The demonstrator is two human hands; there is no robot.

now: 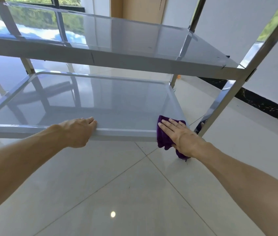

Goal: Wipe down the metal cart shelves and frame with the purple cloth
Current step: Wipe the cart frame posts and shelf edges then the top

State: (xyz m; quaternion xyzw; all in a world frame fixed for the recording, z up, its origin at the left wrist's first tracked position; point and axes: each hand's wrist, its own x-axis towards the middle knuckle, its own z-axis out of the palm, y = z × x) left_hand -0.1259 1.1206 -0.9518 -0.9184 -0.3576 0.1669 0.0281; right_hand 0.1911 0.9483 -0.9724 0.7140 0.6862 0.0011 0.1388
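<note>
While the right hand (180,135) lies flat with fingers straight, it presses the purple cloth (164,142) onto the near right corner of the lower shelf (87,103), part of the cloth hanging over that shelf's front rim. Further left along the same rim, the left hand (79,131) grips the edge, fingers on top. Above the lower shelf sits the upper shelf (117,43), and a metal upright (247,72) rises just right of the cloth. Glossy floor tiles (117,193) spread beneath the shelf.
</note>
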